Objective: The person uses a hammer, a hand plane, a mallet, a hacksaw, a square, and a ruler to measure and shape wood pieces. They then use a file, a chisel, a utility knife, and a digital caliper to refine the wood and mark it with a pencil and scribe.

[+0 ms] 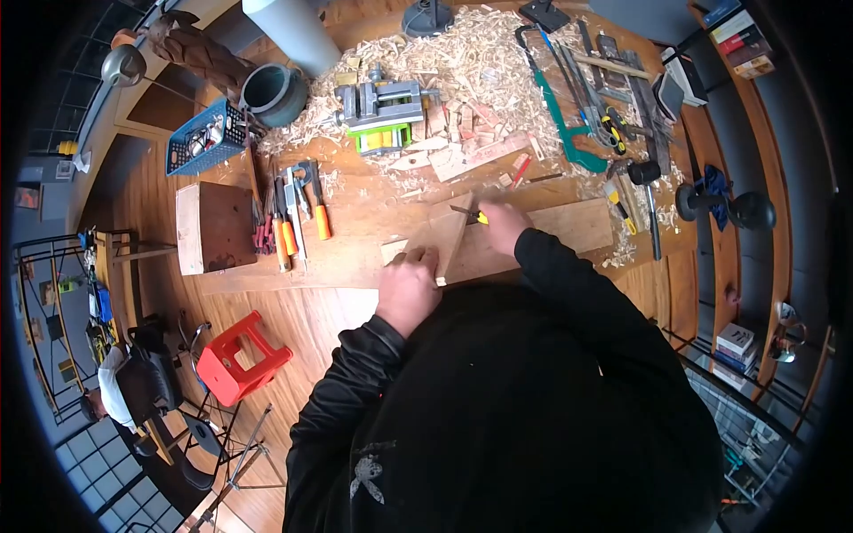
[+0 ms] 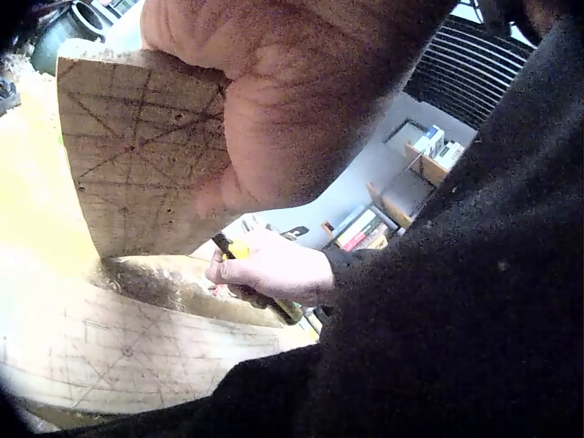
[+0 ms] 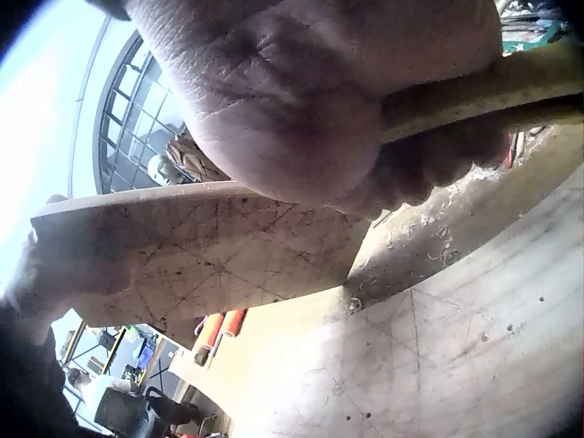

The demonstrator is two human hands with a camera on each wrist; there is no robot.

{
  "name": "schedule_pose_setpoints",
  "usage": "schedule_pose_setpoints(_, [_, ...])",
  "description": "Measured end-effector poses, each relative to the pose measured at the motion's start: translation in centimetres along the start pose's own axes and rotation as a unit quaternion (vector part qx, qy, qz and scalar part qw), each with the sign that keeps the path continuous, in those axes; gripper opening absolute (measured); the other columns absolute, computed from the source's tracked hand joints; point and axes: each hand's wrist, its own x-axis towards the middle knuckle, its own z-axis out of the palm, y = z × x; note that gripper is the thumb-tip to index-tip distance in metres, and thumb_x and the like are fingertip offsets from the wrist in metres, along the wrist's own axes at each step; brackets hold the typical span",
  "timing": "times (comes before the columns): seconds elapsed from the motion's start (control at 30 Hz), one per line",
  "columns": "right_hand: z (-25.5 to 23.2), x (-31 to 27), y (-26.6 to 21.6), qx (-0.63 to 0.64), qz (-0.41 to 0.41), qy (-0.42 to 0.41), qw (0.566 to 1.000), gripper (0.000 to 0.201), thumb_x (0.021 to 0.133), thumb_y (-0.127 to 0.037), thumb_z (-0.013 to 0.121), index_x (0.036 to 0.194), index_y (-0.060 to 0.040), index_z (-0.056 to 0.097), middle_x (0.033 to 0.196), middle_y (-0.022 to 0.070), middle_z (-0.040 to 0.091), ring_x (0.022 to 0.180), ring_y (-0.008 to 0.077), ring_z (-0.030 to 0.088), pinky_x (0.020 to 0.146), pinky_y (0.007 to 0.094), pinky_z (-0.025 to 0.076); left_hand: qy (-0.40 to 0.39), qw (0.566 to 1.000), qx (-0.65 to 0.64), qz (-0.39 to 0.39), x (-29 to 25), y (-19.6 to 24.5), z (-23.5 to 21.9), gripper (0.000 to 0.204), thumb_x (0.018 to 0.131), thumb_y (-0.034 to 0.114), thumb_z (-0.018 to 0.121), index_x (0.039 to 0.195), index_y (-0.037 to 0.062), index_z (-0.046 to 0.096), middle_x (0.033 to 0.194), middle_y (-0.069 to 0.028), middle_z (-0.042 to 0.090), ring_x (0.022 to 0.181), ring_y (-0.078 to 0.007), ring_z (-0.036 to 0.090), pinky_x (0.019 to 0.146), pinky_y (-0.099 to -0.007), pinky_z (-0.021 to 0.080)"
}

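My left hand [image 1: 409,289] grips a pale wooden board [image 1: 442,233] at its near end, at the front of the workbench. The board stands tilted on edge, and its face carries crossing pencil lines in the left wrist view. In my right hand [image 1: 505,228] is a knife [image 1: 482,218] with a yellow and black handle. Its dark blade points left and overlaps the far upper edge of the board in the head view. Below the hands lies a flat wooden plank [image 1: 573,229], also marked with lines. The right palm hides part of the handle [image 3: 484,96].
Wood shavings [image 1: 471,44] cover the back of the workbench around a vise [image 1: 382,105]. Orange-handled chisels [image 1: 320,222] and a wooden box [image 1: 213,229] are on the left. A green-handled saw [image 1: 577,155] and other tools lie right. A red stool [image 1: 240,360] stands on the floor.
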Motion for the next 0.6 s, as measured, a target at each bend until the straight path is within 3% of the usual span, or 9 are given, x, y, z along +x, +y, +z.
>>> schedule_pose_setpoints(0.17, [-2.3, -1.3, -2.3, 0.007, -0.012, 0.006, 1.0, 0.016, 0.084, -0.015, 0.058, 0.096, -0.0055, 0.059, 0.091, 0.021, 0.066, 0.09, 0.0422, 0.062, 0.078, 0.0515, 0.05, -0.012, 1.0, -0.003, -0.004, 0.4, 0.0, -0.3, 0.034, 0.066, 0.005, 0.064, 0.099, 0.0016, 0.063, 0.091, -0.0148, 0.065, 0.083, -0.0352, 0.064, 0.072, -0.0421, 0.054])
schedule_pose_setpoints(0.37, [0.5, 1.1, 2.1, 0.008, 0.058, 0.005, 0.998, 0.015, 0.084, -0.016, 0.059, 0.093, -0.0044, 0.058, 0.088, 0.0236, 0.065, 0.087, 0.0446, 0.062, 0.075, 0.0529, 0.049, -0.022, 1.0, 0.02, 0.01, 0.7, 0.2, -0.1, 0.038, 0.063, 0.007, 0.068, 0.1, 0.0023, 0.066, 0.094, -0.0166, 0.067, 0.082, -0.0353, 0.065, 0.072, -0.042, 0.054])
schedule_pose_setpoints(0.6, [0.3, 1.0, 2.0, 0.038, 0.062, -0.005, 0.997, 0.016, 0.086, -0.019, 0.057, 0.091, -0.004, 0.059, 0.089, 0.0242, 0.065, 0.09, 0.0446, 0.062, 0.077, 0.0535, 0.049, -0.021, 1.0, 0.016, 0.013, 0.9, 0.3, 0.0, 0.039, 0.062, 0.008, 0.069, 0.1, 0.0016, 0.066, 0.095, -0.0169, 0.067, 0.083, -0.0354, 0.065, 0.074, -0.0416, 0.054])
